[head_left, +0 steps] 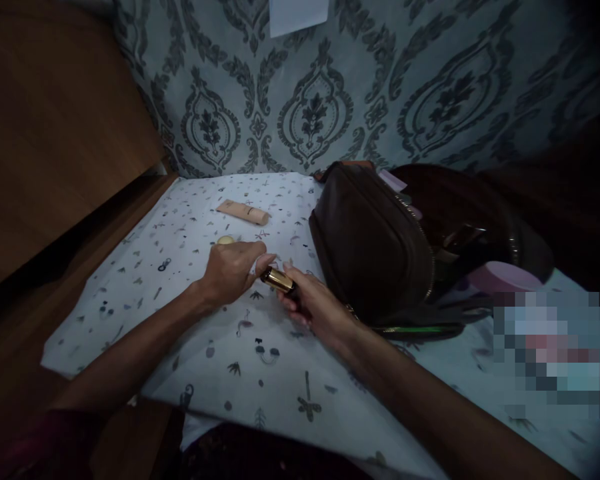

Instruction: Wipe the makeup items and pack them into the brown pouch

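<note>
A gold and black lipstick tube [279, 280] is gripped in my right hand [317, 303], with its dark end pointing to the left. My left hand [233, 270] is closed right beside that end, its thumb close to the tube. Whatever its curled fingers hold, if anything, is hidden. Behind my left hand a pale yellow round object [225, 239] shows only in part. A beige squeeze tube [243, 212] lies farther back on the patterned white sheet [260, 380].
To the right stands an unzipped dark brown bag [370, 240], with a pink item [505, 277] sticking out of it. Wooden furniture [60, 133] borders the left side. Patterned wallpaper [315, 107] rises behind. A blurred-out patch covers something at the right.
</note>
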`<state>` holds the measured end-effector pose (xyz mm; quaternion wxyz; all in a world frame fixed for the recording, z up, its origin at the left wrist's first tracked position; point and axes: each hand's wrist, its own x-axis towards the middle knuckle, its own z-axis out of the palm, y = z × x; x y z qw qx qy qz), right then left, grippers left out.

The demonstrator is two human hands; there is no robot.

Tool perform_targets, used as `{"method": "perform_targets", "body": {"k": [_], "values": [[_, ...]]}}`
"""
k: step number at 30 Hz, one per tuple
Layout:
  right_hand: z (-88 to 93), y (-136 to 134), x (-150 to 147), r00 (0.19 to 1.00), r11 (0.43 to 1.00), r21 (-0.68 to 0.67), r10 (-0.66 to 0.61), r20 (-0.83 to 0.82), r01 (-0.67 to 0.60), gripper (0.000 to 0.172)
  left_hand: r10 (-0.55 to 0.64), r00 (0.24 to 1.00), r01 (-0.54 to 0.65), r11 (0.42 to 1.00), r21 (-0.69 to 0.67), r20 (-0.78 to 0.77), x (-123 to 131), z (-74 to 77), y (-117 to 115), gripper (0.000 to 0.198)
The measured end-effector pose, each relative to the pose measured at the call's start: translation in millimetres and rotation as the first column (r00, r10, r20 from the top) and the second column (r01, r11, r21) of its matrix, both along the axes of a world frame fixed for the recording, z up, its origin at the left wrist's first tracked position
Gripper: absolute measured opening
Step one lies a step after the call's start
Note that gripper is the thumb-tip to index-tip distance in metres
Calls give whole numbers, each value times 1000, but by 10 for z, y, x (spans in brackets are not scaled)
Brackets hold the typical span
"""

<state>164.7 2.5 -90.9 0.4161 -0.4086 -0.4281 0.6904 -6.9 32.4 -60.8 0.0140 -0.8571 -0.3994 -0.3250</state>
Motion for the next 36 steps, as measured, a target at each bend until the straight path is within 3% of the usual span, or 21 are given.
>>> {"method": "perform_targets", "body": {"k": [3,6,11,15,20,22,26,29,32,36], "values": [[19,-6,-3,995,992,-83,89,-35,-92,55,3,996,3,997,-71,88,-11,35,7,48],[49,-26,-3,996,994,75,79,-38,-76,49,32,964,21,980,-197,263,7,82,-1,51],[63,-61,-29,979,953,227,199,39,-202,42,159,820,88,914,-395,550,85,129,-39,57],[0,-42,-52,988,931,329,146,57,-157,36,230,732,154,861,-484,642,158,109,-75,61],[-44,-7,-63,997,936,345,45,61,-63,36,185,722,244,834,-496,666,219,18,-117,63],[-19,-6,-59,1000,950,311,7,29,-15,40,129,714,370,764,-528,688,247,-47,-133,58],[54,-3,-32,991,976,179,-116,-66,127,51,11,643,633,556,-539,766,313,-166,-164,46],[69,16,-13,986,976,140,-161,-45,166,56,-8,605,690,504,-519,796,319,-168,-169,42],[43,37,-6,988,976,171,-147,48,137,59,2,641,661,506,-554,768,263,-97,-148,38],[83,-3,11,981,964,258,-114,158,71,56,-17,724,558,602,-571,690,157,7,-109,35]]}}
